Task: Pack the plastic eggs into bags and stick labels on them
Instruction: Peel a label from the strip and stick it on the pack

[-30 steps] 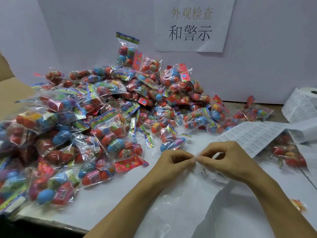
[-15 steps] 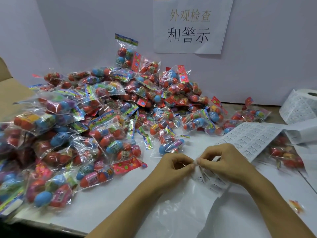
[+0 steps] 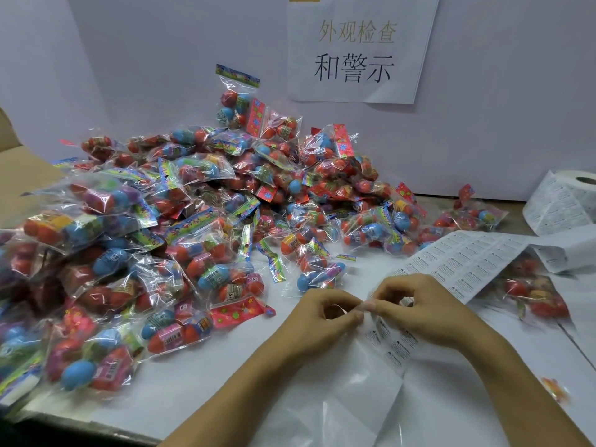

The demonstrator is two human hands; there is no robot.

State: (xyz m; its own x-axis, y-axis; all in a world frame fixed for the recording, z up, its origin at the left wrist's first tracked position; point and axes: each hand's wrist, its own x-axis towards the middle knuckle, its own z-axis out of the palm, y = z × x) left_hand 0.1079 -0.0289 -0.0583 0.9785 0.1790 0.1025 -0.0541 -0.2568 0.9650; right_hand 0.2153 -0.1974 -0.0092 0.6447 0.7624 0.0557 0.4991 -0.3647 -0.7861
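Left hand (image 3: 325, 312) and right hand (image 3: 416, 309) still pinch the long white printed label strip (image 3: 464, 269) at one spot, barely shifted: peeling drags on. Heaped clear bags of coloured plastic eggs (image 3: 180, 221) lie left of the strip, unlabelled work waiting.

Pale lavender wall (image 3: 500, 91) behind white worktop (image 3: 200, 391). Paper notice (image 3: 358, 50) with Chinese characters taped to wall. Tan cardboard (image 3: 19, 169) at left edge. Even light.

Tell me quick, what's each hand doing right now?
Left hand: fingers curled, pinching the edge of the label strip.
Right hand: fingers curled, pinching the same strip from the other side.
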